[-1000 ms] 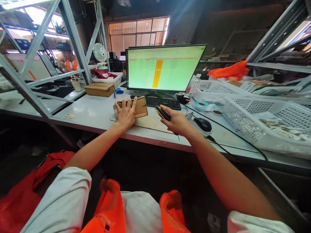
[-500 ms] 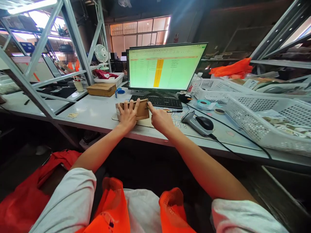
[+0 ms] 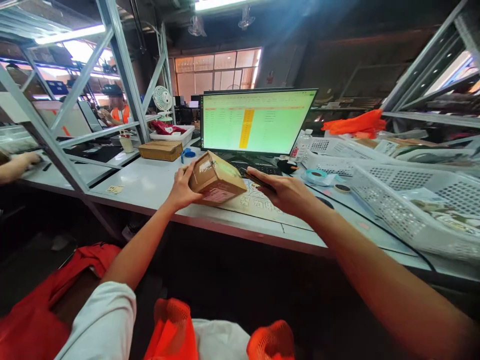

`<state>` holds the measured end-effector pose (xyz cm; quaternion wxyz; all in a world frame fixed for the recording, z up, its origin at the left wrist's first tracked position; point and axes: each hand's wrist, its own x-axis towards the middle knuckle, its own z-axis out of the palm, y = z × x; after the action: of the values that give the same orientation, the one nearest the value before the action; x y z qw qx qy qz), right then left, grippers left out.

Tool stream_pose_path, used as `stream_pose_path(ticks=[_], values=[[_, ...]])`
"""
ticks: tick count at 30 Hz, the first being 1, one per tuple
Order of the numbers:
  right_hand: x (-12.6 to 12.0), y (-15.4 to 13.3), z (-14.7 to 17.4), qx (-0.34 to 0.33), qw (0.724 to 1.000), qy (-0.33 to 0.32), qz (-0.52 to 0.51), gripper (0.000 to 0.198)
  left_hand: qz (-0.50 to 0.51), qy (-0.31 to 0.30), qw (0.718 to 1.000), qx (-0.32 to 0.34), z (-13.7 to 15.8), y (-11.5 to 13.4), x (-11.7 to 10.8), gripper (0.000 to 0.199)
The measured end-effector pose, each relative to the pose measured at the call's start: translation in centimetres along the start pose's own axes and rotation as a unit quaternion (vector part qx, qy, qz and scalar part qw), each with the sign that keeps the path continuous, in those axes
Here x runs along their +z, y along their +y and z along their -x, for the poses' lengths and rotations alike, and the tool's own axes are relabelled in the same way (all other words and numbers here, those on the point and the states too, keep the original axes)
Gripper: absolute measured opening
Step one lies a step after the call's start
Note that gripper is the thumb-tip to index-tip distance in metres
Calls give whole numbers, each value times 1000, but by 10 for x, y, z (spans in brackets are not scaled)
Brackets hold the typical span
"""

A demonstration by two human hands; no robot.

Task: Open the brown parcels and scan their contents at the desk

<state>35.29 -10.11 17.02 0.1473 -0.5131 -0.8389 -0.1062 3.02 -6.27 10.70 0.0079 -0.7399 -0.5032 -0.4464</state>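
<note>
A small brown cardboard box (image 3: 221,176) is tilted over the desk mat, with a printed label on its near side and shiny tape on its end. My left hand (image 3: 183,187) grips its left end, thumb below and fingers on top. Just right of the box, my right hand (image 3: 288,192) is closed around a slim dark object (image 3: 261,180), pointed toward the box but apart from it. Its exact kind is unclear. Behind my right wrist a black mouse (image 3: 324,202) shows partly.
A monitor (image 3: 258,122) and keyboard (image 3: 240,166) stand behind the box. Another carton (image 3: 160,150) sits back left. White perforated baskets (image 3: 393,200) fill the right side, beside tape rolls (image 3: 315,176). A co-worker's hand (image 3: 22,165) reaches in at far left.
The box has been turned and tilted up, showing its label. My left hand moved from its top to its left end. My right hand left the box and now holds the slim dark object.
</note>
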Motion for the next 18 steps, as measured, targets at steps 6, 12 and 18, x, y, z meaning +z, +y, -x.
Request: stream_pose_path(ticks=[6, 12, 18], values=[[-24, 7, -36, -165, 986, 2, -36, 55, 178, -70, 981, 3, 6, -15, 11, 124], [-27, -13, -67, -172, 982, -63, -46, 51, 214, -92, 972, 14, 3, -32, 10, 121], [-9, 34, -68, -137, 982, -128, 4, 53, 256, -102, 961, -26, 4, -60, 16, 124]])
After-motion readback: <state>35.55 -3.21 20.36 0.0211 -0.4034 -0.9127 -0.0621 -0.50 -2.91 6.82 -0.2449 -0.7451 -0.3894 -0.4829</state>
